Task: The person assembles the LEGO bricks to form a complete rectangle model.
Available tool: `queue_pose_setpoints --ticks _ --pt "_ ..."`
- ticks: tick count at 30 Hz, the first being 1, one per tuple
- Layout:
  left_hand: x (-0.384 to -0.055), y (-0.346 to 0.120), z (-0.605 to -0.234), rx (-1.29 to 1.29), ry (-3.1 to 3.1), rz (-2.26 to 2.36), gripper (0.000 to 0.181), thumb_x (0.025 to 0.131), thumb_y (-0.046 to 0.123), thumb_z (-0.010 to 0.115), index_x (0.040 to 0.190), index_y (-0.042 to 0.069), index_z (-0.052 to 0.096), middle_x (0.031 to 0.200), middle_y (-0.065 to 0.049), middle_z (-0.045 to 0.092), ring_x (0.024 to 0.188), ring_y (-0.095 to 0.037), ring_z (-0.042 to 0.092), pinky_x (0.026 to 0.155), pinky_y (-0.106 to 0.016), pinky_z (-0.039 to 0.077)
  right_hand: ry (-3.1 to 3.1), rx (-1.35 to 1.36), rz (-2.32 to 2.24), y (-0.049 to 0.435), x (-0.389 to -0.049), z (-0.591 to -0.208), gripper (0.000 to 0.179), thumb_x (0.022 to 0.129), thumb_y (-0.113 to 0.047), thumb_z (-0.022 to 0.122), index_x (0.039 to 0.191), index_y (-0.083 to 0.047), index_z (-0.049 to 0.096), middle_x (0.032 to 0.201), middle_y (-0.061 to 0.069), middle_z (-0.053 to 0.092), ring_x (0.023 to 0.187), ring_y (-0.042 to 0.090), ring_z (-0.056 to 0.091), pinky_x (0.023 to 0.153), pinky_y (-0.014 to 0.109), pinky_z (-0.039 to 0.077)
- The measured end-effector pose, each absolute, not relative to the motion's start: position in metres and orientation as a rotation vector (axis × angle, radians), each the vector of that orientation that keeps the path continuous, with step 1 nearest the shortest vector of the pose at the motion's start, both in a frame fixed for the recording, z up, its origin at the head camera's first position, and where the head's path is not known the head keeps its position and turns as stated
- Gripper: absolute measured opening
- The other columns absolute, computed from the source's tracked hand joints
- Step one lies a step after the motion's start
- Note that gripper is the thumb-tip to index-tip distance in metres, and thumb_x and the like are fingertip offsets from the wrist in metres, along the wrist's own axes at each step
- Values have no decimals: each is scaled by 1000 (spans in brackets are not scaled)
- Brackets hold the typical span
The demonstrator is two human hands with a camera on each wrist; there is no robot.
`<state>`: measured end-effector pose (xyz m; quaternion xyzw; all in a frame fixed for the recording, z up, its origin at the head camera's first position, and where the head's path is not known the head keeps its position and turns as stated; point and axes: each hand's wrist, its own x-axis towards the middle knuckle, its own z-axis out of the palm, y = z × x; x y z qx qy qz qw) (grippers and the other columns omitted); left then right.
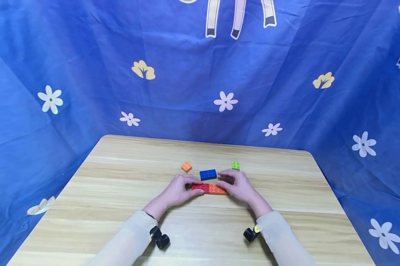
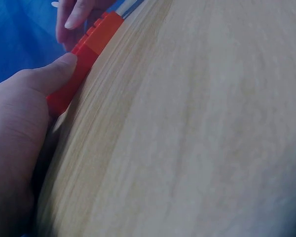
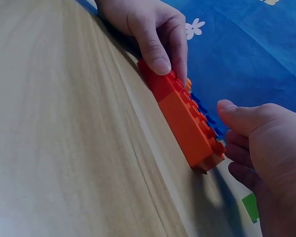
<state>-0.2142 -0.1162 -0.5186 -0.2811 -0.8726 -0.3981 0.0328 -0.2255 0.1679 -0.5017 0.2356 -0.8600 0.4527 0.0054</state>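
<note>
A red building brick (image 1: 204, 187) and an orange building brick (image 1: 216, 190) stand end to end on the table, studs up, with no gap visible between them. My left hand (image 1: 178, 190) pinches the red brick, thumb on the near side and fingers on the far side. Beside the orange brick's right end is my right hand (image 1: 238, 186), its fingers loosely bent. In the right wrist view that hand's thumb (image 3: 237, 114) appears apart from the orange brick. Just behind the pair lies a blue brick (image 1: 208, 174), touched by neither hand.
A small orange brick (image 1: 186, 166) lies behind the left hand, turned at an angle. Beyond the right hand sits a small green brick (image 1: 235, 165). The wooden table (image 1: 200, 229) meets a blue patterned curtain (image 1: 186, 92) at the back and sides.
</note>
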Motion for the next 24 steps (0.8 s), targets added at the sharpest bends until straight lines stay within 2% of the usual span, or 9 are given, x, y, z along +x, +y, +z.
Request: queue_pose_setpoints --ticks 24 --pt "-213 -115 -520 -903 -2634 -1228 32 88 31 90 114 14 83 111 6 77 107 -15 69 98 -40 53 -2715 800 1440 158 -256 -511 48 91 -20 86 134 -3 72 133 9 71 128 28 63 114 47 45"
